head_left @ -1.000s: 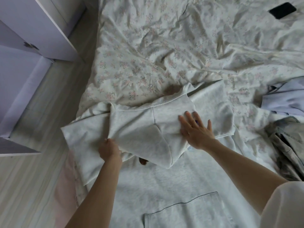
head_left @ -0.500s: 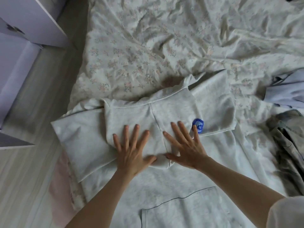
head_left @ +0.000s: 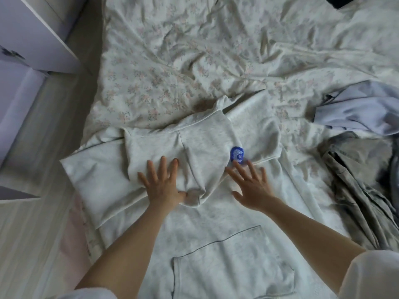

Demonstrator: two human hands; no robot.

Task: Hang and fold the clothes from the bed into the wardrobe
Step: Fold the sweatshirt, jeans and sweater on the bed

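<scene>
A light grey hoodie (head_left: 218, 238) lies spread on the bed, its front pocket toward me and its hood (head_left: 200, 147) folded down over the chest. A small blue patch (head_left: 237, 155) shows beside the hood. My left hand (head_left: 160, 184) lies flat on the hood with fingers spread. My right hand (head_left: 251, 184) is flat and spread on the hoodie's body, fingertips just below the blue patch. The left sleeve (head_left: 95, 182) is folded across near the bed's edge.
The bed carries a crumpled floral sheet (head_left: 194, 57). A pale blue garment (head_left: 362, 113) and a grey-green garment (head_left: 362, 186) lie at the right. A dark phone (head_left: 339, 2) lies at the top right. White wardrobe doors (head_left: 36, 33) stand at the left above a wooden floor (head_left: 41, 147).
My left hand let go of the hood's edge and flattened onto it. My right hand slid off the hood to the right, uncovering the blue patch.
</scene>
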